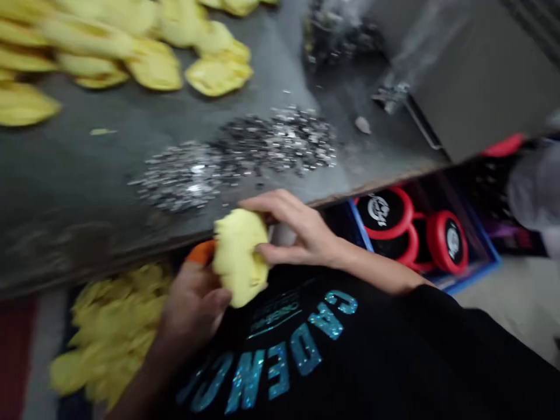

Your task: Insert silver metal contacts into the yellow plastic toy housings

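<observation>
A yellow moulded piece (241, 256), rounded with an uneven edge, is held up in front of my chest by the table's front edge. My left hand (199, 297) grips its left side, thumb in front, with an orange cover on one finger. On the other side my right hand (297, 230) pinches the piece between thumb and fingers. What lies behind the piece is hidden. Just beyond my hands, small shiny metal parts (245, 149) lie in a spread pile on the grey table (65, 181). The piece's exact kind cannot be made out.
Many similar yellow pieces (153, 64) lie at the table's back left. More yellow pieces (118, 326) are heaped below the edge at left. A blue crate (475, 280) with red-and-black round items (448, 242) stands at right. Clear plastic bags (420, 52) lie at the back right.
</observation>
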### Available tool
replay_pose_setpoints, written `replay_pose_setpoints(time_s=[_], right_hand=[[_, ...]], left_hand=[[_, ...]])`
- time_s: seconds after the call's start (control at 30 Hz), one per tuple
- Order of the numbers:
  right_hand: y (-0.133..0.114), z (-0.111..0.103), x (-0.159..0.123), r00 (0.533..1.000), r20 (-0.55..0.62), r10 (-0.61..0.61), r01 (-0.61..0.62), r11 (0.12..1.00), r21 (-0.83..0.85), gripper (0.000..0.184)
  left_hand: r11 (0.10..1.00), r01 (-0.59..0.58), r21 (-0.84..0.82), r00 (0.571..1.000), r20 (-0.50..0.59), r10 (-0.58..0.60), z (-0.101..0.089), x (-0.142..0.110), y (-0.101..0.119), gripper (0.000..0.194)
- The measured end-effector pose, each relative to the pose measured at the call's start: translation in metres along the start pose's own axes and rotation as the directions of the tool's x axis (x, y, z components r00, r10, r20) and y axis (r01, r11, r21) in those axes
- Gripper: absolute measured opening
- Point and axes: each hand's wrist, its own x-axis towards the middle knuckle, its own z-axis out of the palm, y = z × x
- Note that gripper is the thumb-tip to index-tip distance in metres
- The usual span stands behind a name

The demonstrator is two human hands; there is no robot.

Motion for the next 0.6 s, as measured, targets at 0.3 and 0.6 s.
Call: replay_pose_setpoints(time_s=[0.3,0.6], right_hand=[[0.034,-0.022,0.070,0.988,0.118,-0.104,0.131,0.959,-0.252,0.024],[0.052,0.002,0.100,0.962,0.273,0.016,0.176,0.726,-0.664,0.024]], left_hand=[[0.850,-0.092,-0.519,0.996,-0.031,0.089,-0.019,-0.019,-0.010,0.089],[0.807,-0.200,-0.556,0.962,-0.267,0.054,-0.041,-0.022,-0.024,0.092]])
